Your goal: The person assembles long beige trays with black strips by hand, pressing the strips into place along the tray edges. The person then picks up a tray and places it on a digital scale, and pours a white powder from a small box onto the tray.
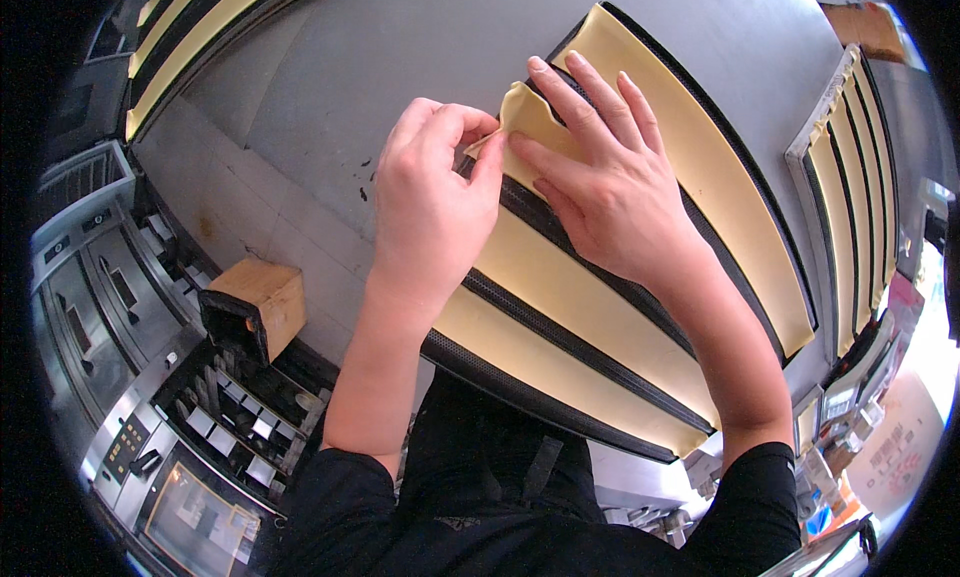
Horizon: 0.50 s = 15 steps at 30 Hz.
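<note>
A black perforated baguette tray [530, 402] lies before me, its several channels lined with pale yellow strips of dough. At its far left end, my left hand [430, 182] pinches the raised end of one dough strip [527, 107] between thumb and fingers. My right hand [615, 182] rests on that strip with its fingers spread, the thumb tucked low near the pinched end. Beyond the right hand runs a wide dough strip [690, 127]. On the near side, a middle dough strip [590, 282] and a front dough strip [550, 367] lie along their channels.
The tray sits on a grey metal table [400, 47]. Another lined tray [215, 27] stands at the far left, and a further one [850, 197] at the right. An open brown cardboard box [282, 297] and an oven-like appliance [125, 442] are at the lower left.
</note>
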{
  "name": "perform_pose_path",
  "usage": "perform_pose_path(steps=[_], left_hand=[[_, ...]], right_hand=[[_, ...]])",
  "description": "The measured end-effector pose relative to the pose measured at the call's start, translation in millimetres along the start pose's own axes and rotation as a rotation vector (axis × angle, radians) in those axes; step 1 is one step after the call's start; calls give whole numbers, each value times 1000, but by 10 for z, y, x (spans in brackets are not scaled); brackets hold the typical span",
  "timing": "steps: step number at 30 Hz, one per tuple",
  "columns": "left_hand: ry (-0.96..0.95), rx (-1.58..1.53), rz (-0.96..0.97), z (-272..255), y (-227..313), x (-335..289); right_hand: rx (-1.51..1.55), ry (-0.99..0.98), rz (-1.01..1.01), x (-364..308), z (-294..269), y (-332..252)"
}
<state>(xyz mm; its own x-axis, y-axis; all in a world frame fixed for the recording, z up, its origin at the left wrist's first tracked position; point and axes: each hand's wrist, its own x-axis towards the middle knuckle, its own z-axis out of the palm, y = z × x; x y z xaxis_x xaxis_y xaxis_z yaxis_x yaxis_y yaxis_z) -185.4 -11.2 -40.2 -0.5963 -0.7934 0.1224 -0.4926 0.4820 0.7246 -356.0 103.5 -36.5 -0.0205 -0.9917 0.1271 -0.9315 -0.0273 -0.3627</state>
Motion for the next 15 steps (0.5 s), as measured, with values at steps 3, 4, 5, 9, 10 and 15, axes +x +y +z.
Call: perform_pose_path(steps=[3, 4, 5, 9, 10, 15], left_hand=[[0, 24, 24, -16, 22, 6], [-1, 17, 17, -19, 50, 12], [-3, 9, 13, -19, 66, 19], [3, 67, 47, -24, 48, 41], [4, 55, 39, -26, 48, 37], [-17, -29, -48, -41, 67, 30]], right_hand=[[36, 5, -16, 37, -22, 12], [54, 12, -23, 48, -25, 19], [86, 82, -37, 59, 7, 62], [181, 294, -16, 231, 119, 165], [197, 331, 10, 304, 123, 137], [213, 306, -45, 485, 223, 200]])
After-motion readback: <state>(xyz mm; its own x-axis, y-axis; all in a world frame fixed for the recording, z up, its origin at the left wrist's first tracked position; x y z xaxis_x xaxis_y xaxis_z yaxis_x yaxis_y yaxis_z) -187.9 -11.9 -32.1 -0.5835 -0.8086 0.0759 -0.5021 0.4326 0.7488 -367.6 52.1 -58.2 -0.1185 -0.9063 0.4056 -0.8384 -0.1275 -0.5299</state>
